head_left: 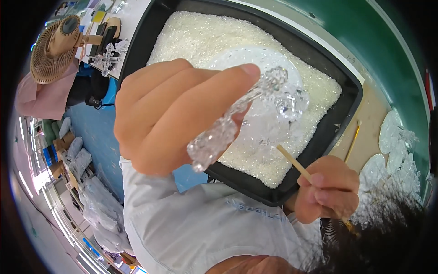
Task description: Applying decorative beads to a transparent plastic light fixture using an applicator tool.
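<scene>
My left hand [171, 114] is closed round the knobbly stem of a clear crystal-like ornament [292, 101], its fingertips pinching the piece. The ornament has faceted parts and a wide, round, transparent disc [267, 55], and it is held over a black tray [335, 121]. White glittering granules [191, 36] fill much of that tray. To the right, my right hand [329, 188] pinches a thin wooden stick [294, 162]. The stick's tip points at the lower edge of the ornament; whether it touches cannot be made out.
On the table at right lie a thin yellow stick [353, 141] and several clear ornaments [391, 132]. At upper left, a brown fan [51, 50] stands near a white table [137, 20] with clear pieces on it. Plastic-wrapped goods [98, 201] line the left side.
</scene>
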Available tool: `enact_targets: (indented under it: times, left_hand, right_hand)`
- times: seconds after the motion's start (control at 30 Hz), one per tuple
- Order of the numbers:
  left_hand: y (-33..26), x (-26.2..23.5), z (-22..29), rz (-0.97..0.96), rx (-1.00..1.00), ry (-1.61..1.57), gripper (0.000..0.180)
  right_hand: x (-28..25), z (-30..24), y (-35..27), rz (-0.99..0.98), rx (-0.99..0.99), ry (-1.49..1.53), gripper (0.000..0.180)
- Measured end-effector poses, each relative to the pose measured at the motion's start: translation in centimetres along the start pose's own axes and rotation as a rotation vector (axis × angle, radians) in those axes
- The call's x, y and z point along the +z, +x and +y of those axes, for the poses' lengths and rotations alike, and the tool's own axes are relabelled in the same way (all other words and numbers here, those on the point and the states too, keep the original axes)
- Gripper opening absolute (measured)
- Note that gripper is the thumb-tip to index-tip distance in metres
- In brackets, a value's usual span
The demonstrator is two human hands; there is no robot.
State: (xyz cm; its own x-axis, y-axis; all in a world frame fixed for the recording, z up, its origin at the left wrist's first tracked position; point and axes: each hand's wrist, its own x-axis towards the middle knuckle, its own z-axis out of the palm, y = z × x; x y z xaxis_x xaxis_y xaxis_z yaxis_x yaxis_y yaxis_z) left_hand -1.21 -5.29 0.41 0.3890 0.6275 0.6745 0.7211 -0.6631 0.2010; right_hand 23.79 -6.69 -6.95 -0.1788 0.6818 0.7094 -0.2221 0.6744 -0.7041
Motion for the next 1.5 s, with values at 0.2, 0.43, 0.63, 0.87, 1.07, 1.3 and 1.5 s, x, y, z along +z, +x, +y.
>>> enact_targets:
  times: [0.2, 0.43, 0.63, 0.87, 1.07, 1.3, 1.5]
  left_hand:
    - [-0.1, 0.4, 0.4, 0.026, -0.019, -0.069, 0.034]
    - [-0.1, 0.4, 0.5, -0.004, -0.129, -0.117, 0.045]
    - [0.2, 0.6, 0.4, -0.032, -0.062, -0.031, 0.04]
    - [-0.6, 0.1, 0.5, -0.118, -0.139, -0.071, 0.032]
    - [-0.9, 0.4, 0.8, -0.095, -0.168, -0.144, 0.031]
    - [-0.8, -0.3, 0.9, -0.109, -0.256, -0.277, 0.023]
    - [-0.7, 0.0, 1.5, -0.023, -0.215, -0.216, 0.025]
  right_hand:
    - [0.3, 0.0, 0.1, 0.003, -0.026, 0.01, 0.02]
    - [0.3, -0.6, -0.4, 0.117, 0.059, -0.036, 0.016]
    - [1.0, -0.7, 0.2, 0.116, 0.122, -0.106, 0.014]
    - [1.4, -0.6, 1.3, 0.032, 0.161, -0.292, 0.011]
    - [1.1, 0.1, 0.7, -0.043, 0.056, -0.199, 0.012]
    - [1.1, -0.1, 0.5, -0.028, 0.037, -0.175, 0.014]
    - [0.7, -0.5, 1.2, -0.156, 0.068, -0.154, 0.012]
